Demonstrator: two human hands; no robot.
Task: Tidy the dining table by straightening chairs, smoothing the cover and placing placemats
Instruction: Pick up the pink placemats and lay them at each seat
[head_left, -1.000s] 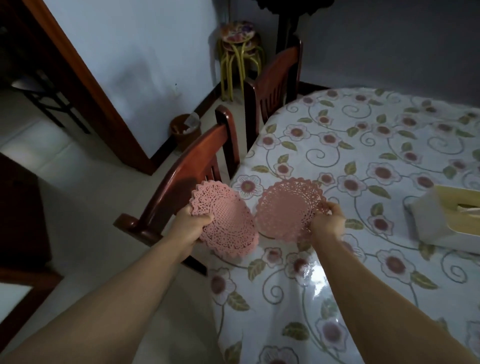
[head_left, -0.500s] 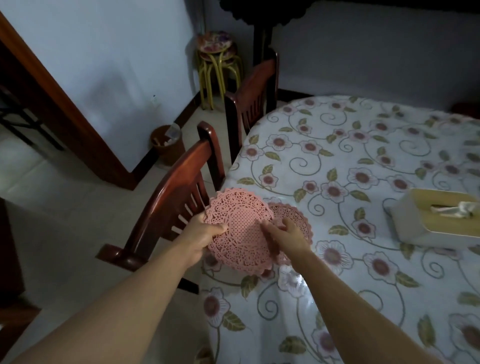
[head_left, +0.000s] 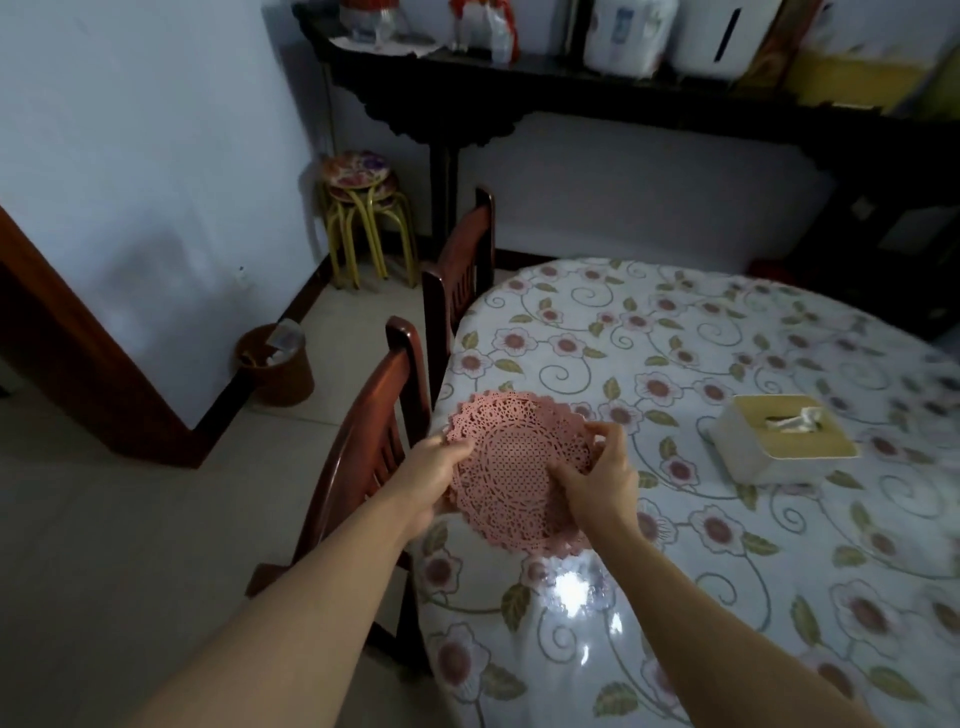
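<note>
Pink lace-patterned round placemats (head_left: 519, 467) are stacked together and held just above the table's left edge. My left hand (head_left: 434, 478) grips their left rim. My right hand (head_left: 597, 478) grips the right side, fingers curled over the top rim. The round table wears a glossy flowered cover (head_left: 649, 364). A dark wooden chair (head_left: 374, 415) stands against the table just left of my hands. A second wooden chair (head_left: 457, 280) stands farther back along the same edge.
A cream tissue box (head_left: 779, 441) sits on the table to the right. A brown waste bin (head_left: 275, 364) stands by the wall. Stacked yellow-legged stools (head_left: 363, 218) fill the corner, and a dark sideboard (head_left: 571, 88) with several items runs along the back wall.
The two placemats, held apart a second ago, have been brought together into one stack held by both hands. My view has tilted up, showing more of the back wall.
</note>
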